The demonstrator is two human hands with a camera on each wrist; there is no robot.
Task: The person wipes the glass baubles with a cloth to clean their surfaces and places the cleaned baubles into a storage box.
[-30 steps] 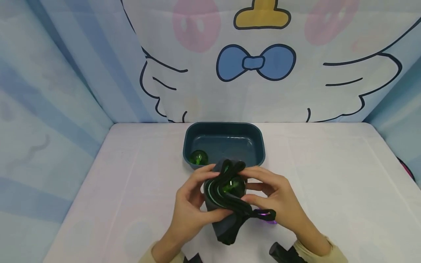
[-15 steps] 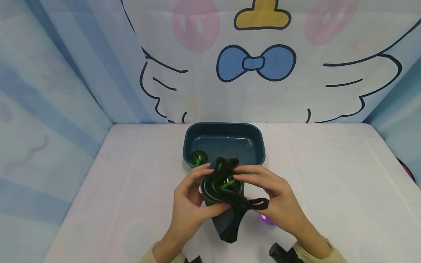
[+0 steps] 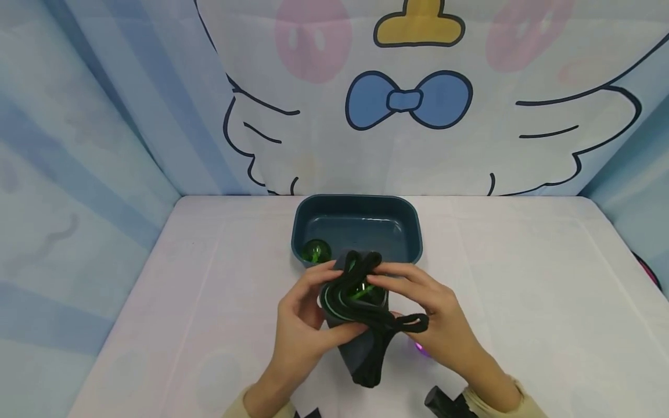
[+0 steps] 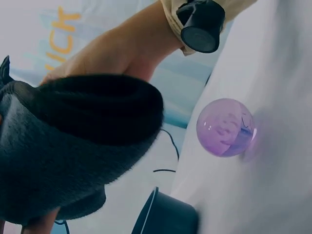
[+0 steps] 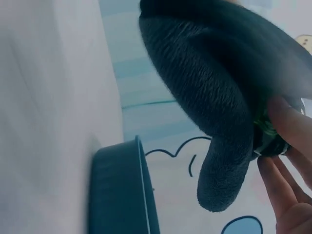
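Observation:
My left hand [image 3: 300, 331] grips a folded dark cloth [image 3: 368, 331], thumb on the near side and fingers on the far side. The cloth is fuzzy grey outside and black along its folds. Nestled in those folds is a clear green ball [image 3: 368, 293], partly hidden. From the right, my right hand [image 3: 441, 313] holds this ball, two fingertips over its top. In the right wrist view, fingers [image 5: 278, 187] lie on both sides of the ball. Below the cloth, a clear purple ball [image 4: 225, 127] rests on the table, mostly hidden by my right hand in the head view.
Just beyond my hands stands a dark teal basin [image 3: 413, 232]. Another green ball [image 3: 316, 251] lies in its near left corner. The white table [image 3: 533, 290] meets a cartoon-printed curtain [image 3: 407, 157] at the back, with blue curtains at the sides.
The cloth and green ball have shifted slightly left and away from me. My right fingers have moved over the ball's top, and the thumb has gone out of sight beneath the cloth.

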